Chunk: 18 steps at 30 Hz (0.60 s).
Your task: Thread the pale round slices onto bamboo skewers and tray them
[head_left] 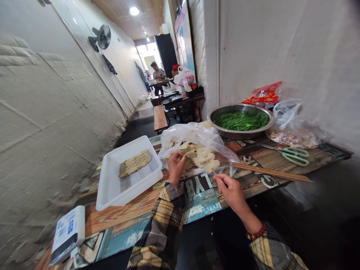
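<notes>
Wooden skewer [214,172], right of centre: my right hand [231,190] is pinching it just below a beige slice [211,165], presumably for steadiness. My left hand [176,167] is resting, fingers curled, against the central slice pile [198,154], grip unclear; the plastic bag [194,130] is apparently keeping it handy.

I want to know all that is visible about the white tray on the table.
The white tray is rectangular and apparently plastic, with raised walls and rounded corners. It stands open, right side up, at an angle on the plank-patterned table. Skewered flat beige pieces lie inside. The left hand is near, not touching it.
</notes>
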{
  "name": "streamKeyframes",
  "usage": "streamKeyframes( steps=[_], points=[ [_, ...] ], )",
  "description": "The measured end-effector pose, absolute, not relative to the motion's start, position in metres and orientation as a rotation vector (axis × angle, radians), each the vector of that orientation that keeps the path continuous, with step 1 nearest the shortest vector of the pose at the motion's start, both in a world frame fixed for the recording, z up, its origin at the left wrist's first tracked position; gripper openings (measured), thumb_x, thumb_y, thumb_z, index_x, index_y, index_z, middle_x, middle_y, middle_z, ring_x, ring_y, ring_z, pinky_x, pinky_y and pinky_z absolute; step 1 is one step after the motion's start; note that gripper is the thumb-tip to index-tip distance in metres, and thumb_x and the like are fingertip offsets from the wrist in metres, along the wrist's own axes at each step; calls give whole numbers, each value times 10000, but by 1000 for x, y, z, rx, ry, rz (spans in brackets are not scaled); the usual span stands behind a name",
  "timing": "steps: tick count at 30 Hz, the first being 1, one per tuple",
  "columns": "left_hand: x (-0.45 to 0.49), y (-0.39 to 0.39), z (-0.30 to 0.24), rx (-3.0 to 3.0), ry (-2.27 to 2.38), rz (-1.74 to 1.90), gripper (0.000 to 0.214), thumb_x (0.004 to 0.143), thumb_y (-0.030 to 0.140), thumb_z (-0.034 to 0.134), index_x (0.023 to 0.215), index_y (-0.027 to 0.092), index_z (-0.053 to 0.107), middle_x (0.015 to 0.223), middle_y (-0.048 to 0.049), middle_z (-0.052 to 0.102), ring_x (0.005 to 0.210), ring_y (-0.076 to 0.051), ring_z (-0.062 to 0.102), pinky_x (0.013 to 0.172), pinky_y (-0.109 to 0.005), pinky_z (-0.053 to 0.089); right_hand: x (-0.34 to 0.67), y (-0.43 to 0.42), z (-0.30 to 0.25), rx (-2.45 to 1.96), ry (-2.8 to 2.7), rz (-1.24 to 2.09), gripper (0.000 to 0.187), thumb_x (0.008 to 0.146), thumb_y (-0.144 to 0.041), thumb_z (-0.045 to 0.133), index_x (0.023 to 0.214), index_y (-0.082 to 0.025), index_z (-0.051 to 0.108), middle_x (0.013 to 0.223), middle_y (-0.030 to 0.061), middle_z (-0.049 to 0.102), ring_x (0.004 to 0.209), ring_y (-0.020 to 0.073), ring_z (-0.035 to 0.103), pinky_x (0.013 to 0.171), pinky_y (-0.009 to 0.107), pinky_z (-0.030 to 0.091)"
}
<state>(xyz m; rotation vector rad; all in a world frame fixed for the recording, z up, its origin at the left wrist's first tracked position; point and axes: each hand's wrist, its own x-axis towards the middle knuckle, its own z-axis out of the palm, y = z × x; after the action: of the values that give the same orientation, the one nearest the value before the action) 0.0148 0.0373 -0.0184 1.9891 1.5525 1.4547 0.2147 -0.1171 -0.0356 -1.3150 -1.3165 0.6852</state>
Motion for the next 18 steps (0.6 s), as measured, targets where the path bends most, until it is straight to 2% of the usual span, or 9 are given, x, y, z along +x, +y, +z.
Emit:
streamKeyframes(
  steps=[6, 18],
  points=[
    [0, 18, -10, 2068, 1647, 1315, 89, 729, 164, 619, 649, 185, 586, 664, 4, 526, 682, -153, 505, 642, -271, 385, 215, -116, -40, -1305, -1327, 696, 329, 905, -387, 478, 881, -136, 688, 484, -45, 497, 442, 118, 497, 487, 222, 393],
    [-3, 8, -16, 2174, 1655, 1111, 72, 729, 123, 564, 724, 190, 537, 732, -17, 554, 709, -161, 515, 661, -278, 383, 214, -119, -41, -1371, -1356, 686, 348, 912, -417, 480, 911, -138, 690, 493, -44, 508, 462, 127, 510, 501, 227, 396]
  ],
)
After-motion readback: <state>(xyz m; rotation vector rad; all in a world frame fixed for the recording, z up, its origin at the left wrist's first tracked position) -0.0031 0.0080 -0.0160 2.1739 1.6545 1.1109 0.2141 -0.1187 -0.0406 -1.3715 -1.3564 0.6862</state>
